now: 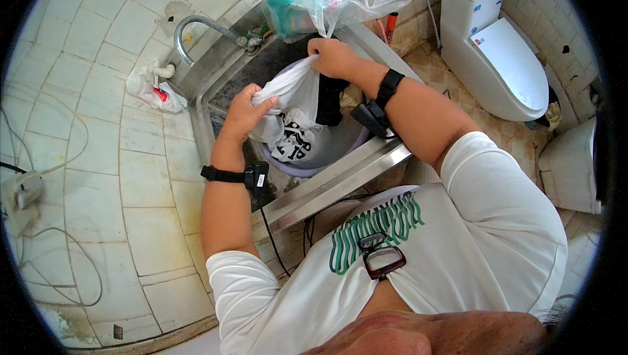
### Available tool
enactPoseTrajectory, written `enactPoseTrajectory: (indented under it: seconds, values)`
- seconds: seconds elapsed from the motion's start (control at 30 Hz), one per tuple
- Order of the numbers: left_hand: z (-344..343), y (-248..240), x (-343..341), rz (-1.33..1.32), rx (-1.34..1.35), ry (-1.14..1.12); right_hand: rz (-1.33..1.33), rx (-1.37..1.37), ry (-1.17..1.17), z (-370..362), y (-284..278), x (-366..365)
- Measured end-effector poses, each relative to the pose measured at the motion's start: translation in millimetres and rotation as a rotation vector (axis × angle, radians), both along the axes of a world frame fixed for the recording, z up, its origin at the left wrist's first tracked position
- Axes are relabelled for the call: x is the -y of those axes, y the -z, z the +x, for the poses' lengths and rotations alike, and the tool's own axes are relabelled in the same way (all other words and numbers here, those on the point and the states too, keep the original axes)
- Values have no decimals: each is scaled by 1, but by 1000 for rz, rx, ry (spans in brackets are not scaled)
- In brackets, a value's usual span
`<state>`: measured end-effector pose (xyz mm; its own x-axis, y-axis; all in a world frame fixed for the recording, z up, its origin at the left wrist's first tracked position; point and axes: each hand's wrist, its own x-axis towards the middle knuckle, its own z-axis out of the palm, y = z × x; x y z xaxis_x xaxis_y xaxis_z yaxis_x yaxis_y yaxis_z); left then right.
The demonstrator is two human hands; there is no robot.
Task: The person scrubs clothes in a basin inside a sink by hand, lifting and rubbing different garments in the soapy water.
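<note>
A white cloth garment with black printing (291,129) is stretched between my two hands, its lower part hanging into a pale purple basin (362,138). My left hand (245,114) is closed on one edge, the thumb lying over the fabric. Farther off and to the right, my right hand (332,57) pinches another edge and lifts it above the basin. Beside the white garment lies black cloth (331,100), partly behind it. The basin sits inside a metal sink (340,182) and holds cloudy water.
A curved faucet (190,34) rises at the sink's back left. Clear and teal plastic bags (314,2) rest on the far rim. At right stand a white toilet (500,54) and a white bin (569,165). Cables run from my wrist straps; a tiled wall (98,178) is at left.
</note>
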<state>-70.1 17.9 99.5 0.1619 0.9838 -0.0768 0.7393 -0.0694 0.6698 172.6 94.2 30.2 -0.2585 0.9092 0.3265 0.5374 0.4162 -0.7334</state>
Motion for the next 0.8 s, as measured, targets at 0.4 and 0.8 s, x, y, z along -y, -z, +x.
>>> enactPoseTrajectory:
  seconds: [0.4,0.8]
  values:
    - [37,74,-7,-331,-224,632,-159,506,-684,-19,19,22]
    - [85,112,-11,-447,-862,1004,-376,864,-690,-16,33,22]
